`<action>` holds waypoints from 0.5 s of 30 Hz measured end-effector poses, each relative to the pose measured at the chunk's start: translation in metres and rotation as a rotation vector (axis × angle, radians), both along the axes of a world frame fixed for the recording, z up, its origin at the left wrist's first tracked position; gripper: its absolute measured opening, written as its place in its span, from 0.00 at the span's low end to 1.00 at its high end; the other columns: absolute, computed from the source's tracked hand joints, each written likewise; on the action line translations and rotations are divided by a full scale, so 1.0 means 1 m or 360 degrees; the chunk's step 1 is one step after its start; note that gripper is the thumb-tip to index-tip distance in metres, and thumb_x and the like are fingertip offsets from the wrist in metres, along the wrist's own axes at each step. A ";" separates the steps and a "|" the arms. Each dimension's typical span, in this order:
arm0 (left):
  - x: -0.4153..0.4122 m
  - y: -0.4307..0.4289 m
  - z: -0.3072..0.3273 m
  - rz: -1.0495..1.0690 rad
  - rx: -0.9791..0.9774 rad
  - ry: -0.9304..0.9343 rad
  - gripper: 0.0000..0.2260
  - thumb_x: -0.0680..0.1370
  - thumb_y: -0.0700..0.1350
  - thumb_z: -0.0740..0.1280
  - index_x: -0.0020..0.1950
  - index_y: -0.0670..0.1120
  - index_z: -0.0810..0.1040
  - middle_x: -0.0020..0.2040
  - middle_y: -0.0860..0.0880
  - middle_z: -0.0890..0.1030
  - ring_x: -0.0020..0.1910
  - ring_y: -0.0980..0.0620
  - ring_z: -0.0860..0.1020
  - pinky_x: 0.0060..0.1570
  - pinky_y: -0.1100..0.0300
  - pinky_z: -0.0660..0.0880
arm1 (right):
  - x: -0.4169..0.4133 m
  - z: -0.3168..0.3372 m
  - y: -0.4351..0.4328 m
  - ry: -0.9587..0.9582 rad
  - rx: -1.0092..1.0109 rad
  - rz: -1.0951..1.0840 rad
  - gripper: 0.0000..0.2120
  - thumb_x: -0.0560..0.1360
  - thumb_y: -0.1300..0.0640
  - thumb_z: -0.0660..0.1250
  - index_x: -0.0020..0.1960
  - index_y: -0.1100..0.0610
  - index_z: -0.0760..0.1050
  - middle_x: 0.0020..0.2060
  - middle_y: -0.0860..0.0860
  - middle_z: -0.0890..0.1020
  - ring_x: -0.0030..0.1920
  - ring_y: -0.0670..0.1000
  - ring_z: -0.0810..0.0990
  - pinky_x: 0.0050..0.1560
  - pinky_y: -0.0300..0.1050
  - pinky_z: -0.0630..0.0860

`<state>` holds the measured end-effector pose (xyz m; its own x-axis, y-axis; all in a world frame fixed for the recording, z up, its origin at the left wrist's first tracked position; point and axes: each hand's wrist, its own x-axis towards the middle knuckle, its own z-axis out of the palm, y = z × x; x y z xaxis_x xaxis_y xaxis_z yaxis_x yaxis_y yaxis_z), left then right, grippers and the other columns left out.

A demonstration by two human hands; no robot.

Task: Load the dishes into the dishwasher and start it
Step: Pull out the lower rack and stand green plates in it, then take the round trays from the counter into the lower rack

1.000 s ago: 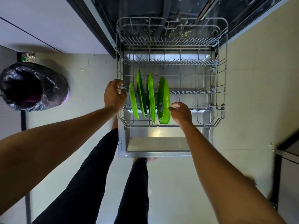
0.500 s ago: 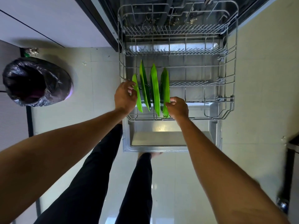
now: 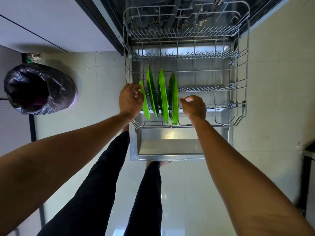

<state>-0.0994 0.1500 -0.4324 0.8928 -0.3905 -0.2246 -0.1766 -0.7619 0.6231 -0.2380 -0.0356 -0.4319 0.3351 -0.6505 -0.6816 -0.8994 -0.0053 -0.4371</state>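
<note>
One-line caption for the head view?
Left hand and right hand flank four upright green plates in the grey wire dishwasher rack.

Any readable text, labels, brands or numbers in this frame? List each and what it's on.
No readable text anywhere.
Second green plate from the left: small pale mark near its lower end, too small to read.
Green litter on the floor behind the bin: too blurred to make out any print.
Dishwasher door and rack: no lettering visible.
</note>
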 end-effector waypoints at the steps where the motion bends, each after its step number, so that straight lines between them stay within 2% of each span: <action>1: 0.001 -0.001 0.002 -0.0001 -0.0002 -0.0002 0.09 0.75 0.38 0.65 0.51 0.46 0.81 0.44 0.50 0.77 0.40 0.54 0.75 0.38 0.72 0.67 | 0.001 0.003 -0.002 -0.0003 -0.0028 -0.0014 0.16 0.77 0.44 0.67 0.59 0.52 0.80 0.59 0.49 0.83 0.58 0.53 0.81 0.51 0.42 0.70; 5: 0.006 0.001 0.012 -0.0015 0.0006 -0.0027 0.07 0.75 0.39 0.66 0.51 0.46 0.81 0.45 0.51 0.77 0.41 0.54 0.75 0.38 0.72 0.67 | 0.006 0.023 -0.004 -0.0018 -0.0088 -0.0029 0.15 0.78 0.44 0.66 0.58 0.51 0.80 0.59 0.49 0.83 0.58 0.53 0.81 0.51 0.42 0.70; 10: 0.015 0.010 0.046 -0.0017 -0.0026 -0.0062 0.06 0.76 0.41 0.66 0.51 0.46 0.81 0.45 0.52 0.77 0.42 0.52 0.76 0.42 0.61 0.73 | 0.026 0.070 -0.002 -0.0060 -0.0103 0.0105 0.12 0.76 0.46 0.68 0.54 0.51 0.82 0.54 0.48 0.85 0.54 0.53 0.82 0.49 0.40 0.70; 15: 0.050 0.019 0.116 -0.0010 -0.0105 -0.0166 0.09 0.76 0.39 0.66 0.55 0.45 0.81 0.49 0.49 0.79 0.45 0.52 0.76 0.44 0.63 0.69 | 0.068 0.152 0.005 -0.0238 -0.0160 0.0390 0.11 0.76 0.45 0.69 0.54 0.49 0.83 0.53 0.49 0.85 0.54 0.55 0.83 0.54 0.45 0.77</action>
